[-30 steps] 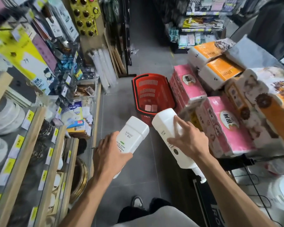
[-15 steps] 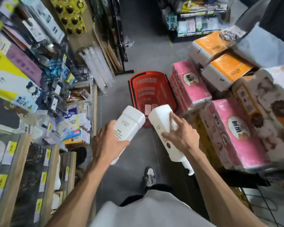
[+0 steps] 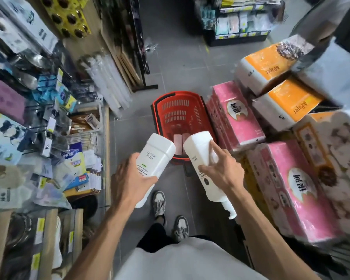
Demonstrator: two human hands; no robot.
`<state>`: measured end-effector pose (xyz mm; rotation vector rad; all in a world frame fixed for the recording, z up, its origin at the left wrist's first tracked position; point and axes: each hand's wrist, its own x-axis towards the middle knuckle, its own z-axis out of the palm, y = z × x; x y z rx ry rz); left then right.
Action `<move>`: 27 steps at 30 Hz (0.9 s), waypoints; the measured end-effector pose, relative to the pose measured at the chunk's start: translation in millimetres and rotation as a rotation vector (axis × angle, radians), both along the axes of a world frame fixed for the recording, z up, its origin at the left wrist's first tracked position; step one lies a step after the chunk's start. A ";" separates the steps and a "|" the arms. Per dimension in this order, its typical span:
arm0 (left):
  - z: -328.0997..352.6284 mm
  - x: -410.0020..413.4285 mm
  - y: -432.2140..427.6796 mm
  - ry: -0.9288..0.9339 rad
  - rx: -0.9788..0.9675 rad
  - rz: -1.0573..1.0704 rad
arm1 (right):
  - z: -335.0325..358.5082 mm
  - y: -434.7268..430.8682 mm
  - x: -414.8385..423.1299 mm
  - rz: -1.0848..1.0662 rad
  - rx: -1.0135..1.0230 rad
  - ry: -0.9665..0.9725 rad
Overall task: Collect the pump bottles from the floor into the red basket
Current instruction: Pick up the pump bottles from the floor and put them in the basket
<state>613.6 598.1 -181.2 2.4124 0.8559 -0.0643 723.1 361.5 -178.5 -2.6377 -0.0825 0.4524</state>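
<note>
The red basket [image 3: 182, 102] stands on the grey floor ahead of me, with two pale pinkish items lying at its bottom. My left hand [image 3: 129, 182] grips a white pump bottle [image 3: 157, 156] around its middle, base pointing toward the basket. My right hand [image 3: 220, 170] holds a second white pump bottle [image 3: 198, 146], its base over the basket's near rim and its pump head [image 3: 229, 211] pointing back toward me. Both bottles are held in the air, side by side and tilted.
Stacked pink tissue packs [image 3: 236, 116] and orange ones [image 3: 287, 102] crowd the right side against the basket. Packed shelves [image 3: 49, 118] line the left. My shoes [image 3: 160, 203] stand on the narrow aisle floor just behind the basket.
I have stepped closer to the basket, which now sits nearer in the view. Both hands carried their bottles forward, so the bases now reach the basket's near rim.
</note>
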 end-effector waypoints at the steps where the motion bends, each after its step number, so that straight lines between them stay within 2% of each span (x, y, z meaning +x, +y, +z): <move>1: -0.8 9.0 5.6 -0.006 -0.008 -0.003 | -1.1 5.4 7.7 -0.005 -0.010 -0.002; 14: -4.9 107.5 87.3 0.012 -0.054 -0.101 | -3.4 75.0 74.0 -0.174 -0.014 -0.010; 27: -21.1 212.8 93.1 0.076 -0.073 -0.171 | -45.0 69.5 147.3 -0.278 0.067 0.047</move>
